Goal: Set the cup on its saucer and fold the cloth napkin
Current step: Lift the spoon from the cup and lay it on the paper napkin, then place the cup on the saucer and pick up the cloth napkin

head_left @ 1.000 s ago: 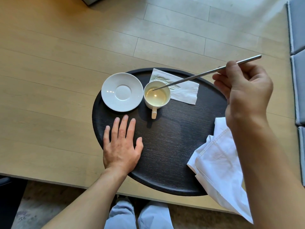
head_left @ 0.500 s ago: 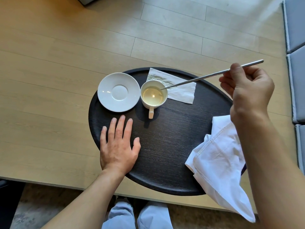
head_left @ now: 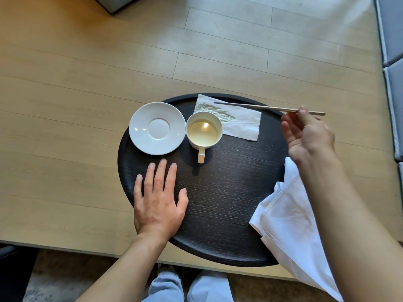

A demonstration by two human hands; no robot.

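A white cup (head_left: 204,130) of pale liquid stands on the dark round tray (head_left: 220,192), handle toward me. Just left of it, touching or nearly so, sits the bare white saucer (head_left: 156,128). A white cloth napkin (head_left: 290,227) lies crumpled over the tray's right edge, partly under my right arm. My right hand (head_left: 307,136) pinches a thin metal stirring stick (head_left: 257,107) and holds it level above the paper napkin (head_left: 237,120) behind the cup. My left hand (head_left: 158,201) rests flat on the tray, fingers spread, below the saucer.
The tray lies on a light wooden table whose near edge (head_left: 87,251) runs just under my left wrist. Grey cushions (head_left: 392,62) line the right side. My knees (head_left: 187,288) show below the table edge.
The stick's tip has come out of the cup and swung back over the paper napkin, now lying level. My right hand has dropped lower. My left hand stays flat.
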